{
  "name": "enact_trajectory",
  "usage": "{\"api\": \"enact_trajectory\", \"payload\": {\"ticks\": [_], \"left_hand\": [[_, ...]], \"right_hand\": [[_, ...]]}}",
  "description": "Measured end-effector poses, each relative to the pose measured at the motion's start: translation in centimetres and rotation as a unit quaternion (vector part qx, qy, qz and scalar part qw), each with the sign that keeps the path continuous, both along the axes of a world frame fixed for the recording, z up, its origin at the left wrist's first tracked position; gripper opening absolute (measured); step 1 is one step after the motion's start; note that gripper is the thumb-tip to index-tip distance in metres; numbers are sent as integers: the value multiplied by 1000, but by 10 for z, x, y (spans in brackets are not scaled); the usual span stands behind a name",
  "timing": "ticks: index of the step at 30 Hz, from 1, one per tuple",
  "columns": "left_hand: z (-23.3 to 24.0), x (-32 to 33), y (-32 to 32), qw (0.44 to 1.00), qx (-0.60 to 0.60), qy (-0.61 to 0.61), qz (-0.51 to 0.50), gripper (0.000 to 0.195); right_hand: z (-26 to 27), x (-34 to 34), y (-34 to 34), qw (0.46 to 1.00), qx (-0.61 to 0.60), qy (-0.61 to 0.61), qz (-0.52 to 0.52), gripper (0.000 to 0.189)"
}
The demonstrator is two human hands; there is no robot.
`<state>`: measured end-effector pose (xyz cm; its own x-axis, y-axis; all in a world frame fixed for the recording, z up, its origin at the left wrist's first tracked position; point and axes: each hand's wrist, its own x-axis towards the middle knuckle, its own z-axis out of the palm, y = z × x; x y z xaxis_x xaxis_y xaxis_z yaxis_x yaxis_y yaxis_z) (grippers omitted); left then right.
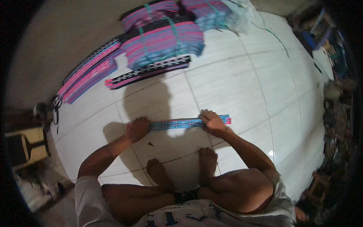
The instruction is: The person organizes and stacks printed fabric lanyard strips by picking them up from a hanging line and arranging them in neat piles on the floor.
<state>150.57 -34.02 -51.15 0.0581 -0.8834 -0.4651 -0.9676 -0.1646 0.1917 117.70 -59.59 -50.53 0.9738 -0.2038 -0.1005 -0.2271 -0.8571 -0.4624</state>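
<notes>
A long narrow folded strip of blue patterned material (pixel 175 124), with a pink tip at its right end, lies across the space before my feet. My left hand (pixel 139 129) is closed around its left end. My right hand (pixel 212 122) grips it near the right end, and a short piece sticks out past the fingers. Farther off, a black, white and pink folded strip (pixel 150 72) lies on the floor, in front of a large stack of pink, purple and blue pieces (pixel 167 38) tied with green string.
More pink and purple folded strips (pixel 90 71) lie at the upper left. Another tied bundle (pixel 207 11) and clear plastic (pixel 241 14) are at the top. White floor tiles (pixel 227 76) spread around me. Various clutter (pixel 336 107) lines the right edge; a yellow and black object (pixel 28 144) stands left.
</notes>
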Motion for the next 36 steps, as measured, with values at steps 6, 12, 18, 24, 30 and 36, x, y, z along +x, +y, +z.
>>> {"api": "enact_trajectory", "payload": {"ticks": [6,12,18,24,30,36], "left_hand": [[35,-33,-17,995,99,1,16,42],[24,-20,-12,999,0,30,20,72],[28,-33,-20,994,58,83,41,73],[25,-40,-19,994,33,100,4,64],[28,-50,-32,996,26,88,-16,58],[18,-56,-35,997,20,67,-44,55]], "right_hand": [[0,-23,25,994,37,41,-90,77],[28,-66,-29,953,161,-26,-256,80],[32,-124,-69,883,186,24,-431,38],[24,-80,-13,894,194,4,-404,31],[3,-66,7,840,298,-9,-454,26],[4,-72,3,804,339,-5,-489,22]]}}
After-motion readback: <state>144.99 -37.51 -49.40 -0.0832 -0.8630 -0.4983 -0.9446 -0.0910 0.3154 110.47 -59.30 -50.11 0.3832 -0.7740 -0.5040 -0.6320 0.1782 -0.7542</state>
